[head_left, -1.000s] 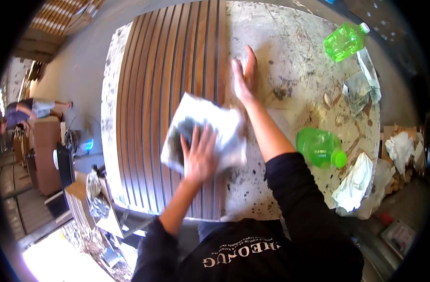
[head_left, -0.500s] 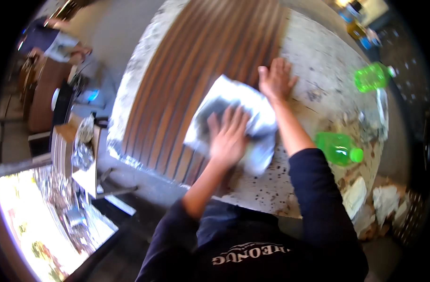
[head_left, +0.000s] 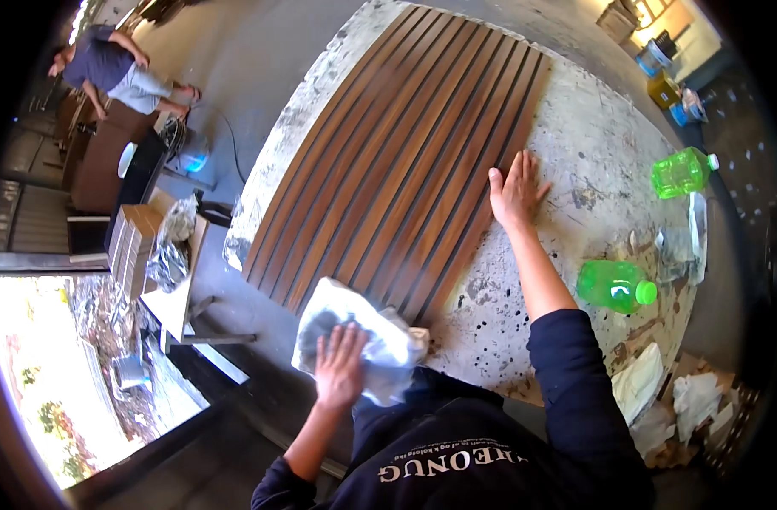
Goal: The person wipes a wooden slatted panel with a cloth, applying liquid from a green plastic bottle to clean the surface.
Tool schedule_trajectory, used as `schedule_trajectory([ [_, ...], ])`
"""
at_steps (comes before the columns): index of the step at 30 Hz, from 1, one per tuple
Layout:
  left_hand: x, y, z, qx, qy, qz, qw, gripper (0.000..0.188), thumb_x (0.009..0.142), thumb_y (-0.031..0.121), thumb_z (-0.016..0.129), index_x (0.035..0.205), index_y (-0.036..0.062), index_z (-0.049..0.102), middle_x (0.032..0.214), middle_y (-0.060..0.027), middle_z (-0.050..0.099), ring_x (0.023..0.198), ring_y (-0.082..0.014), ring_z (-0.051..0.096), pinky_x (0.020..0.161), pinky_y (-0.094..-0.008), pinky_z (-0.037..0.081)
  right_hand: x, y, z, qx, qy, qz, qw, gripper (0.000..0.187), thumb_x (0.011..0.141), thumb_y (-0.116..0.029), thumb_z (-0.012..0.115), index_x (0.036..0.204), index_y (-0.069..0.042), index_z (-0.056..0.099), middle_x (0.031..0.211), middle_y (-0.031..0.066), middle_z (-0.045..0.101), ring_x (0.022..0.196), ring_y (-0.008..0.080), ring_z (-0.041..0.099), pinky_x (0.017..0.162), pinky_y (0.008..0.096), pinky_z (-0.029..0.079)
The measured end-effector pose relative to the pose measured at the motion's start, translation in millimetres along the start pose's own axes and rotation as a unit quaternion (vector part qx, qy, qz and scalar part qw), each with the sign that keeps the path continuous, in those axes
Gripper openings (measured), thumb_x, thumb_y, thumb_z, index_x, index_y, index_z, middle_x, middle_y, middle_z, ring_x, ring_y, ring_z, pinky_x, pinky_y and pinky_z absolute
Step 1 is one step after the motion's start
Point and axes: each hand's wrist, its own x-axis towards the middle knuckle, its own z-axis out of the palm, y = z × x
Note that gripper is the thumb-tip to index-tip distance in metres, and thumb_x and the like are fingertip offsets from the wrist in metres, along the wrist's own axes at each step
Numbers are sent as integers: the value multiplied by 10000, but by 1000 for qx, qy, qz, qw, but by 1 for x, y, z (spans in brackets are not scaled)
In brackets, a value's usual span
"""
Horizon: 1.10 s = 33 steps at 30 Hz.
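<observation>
A white cloth (head_left: 363,319) with grey smudges lies across the near end of a brown slatted wood panel (head_left: 405,144) and overhangs its edge. My left hand (head_left: 340,365) presses on the cloth with its fingers stretched and slightly apart; its palm side is hidden. Dark grooves run lengthwise between the panel's slats. Beside the panel's right edge, my right hand (head_left: 518,191) rests flat with its fingers apart, nothing in it. Both lie on a pale, stained tabletop (head_left: 592,153).
Two green bottles, one nearer (head_left: 614,286) and one farther (head_left: 682,172), lie at the right. Crumpled paper (head_left: 697,395) sits at lower right. At left are a cardboard box (head_left: 136,242), a small stand (head_left: 178,302) and a person (head_left: 121,68) farther off.
My left hand and the cloth have moved toward me and left, to the panel's near end, uncovering the slats. My right hand stays by the panel's edge while the view has shifted.
</observation>
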Motion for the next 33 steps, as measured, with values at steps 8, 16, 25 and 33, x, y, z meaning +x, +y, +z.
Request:
schedule_trajectory([
  [8,103,-35,-19,19,-115,75,990,779,699,349,685,1398,141,411,1505,-175,268,1403,-415,178,1107,-614,71,85,-30,-7,67,71,161,982,768,914,-528,413,1455,-15,225,1513,163,251,1425,327,157,1074,660,92],
  [16,420,72,-34,26,-14,216,976,753,848,455,562,1469,152,263,1540,-147,185,1425,-376,109,1118,-593,70,63,-19,11,100,53,119,986,701,925,-352,477,1458,3,193,1501,206,243,1396,342,235,1081,631,140],
  [25,665,158,-48,-4,90,207,974,665,903,489,422,1470,174,276,1545,-103,201,1428,-335,138,1116,-595,76,71,-25,-5,112,71,103,986,694,914,-352,462,1425,56,228,1473,263,249,1367,397,263,1041,691,109],
  [33,465,44,-32,43,67,216,973,663,880,439,451,1468,180,292,1541,-133,204,1422,-361,152,1121,-575,53,87,-27,6,100,96,78,987,904,831,-617,499,1444,-7,238,1484,266,220,1362,426,257,1089,627,115],
])
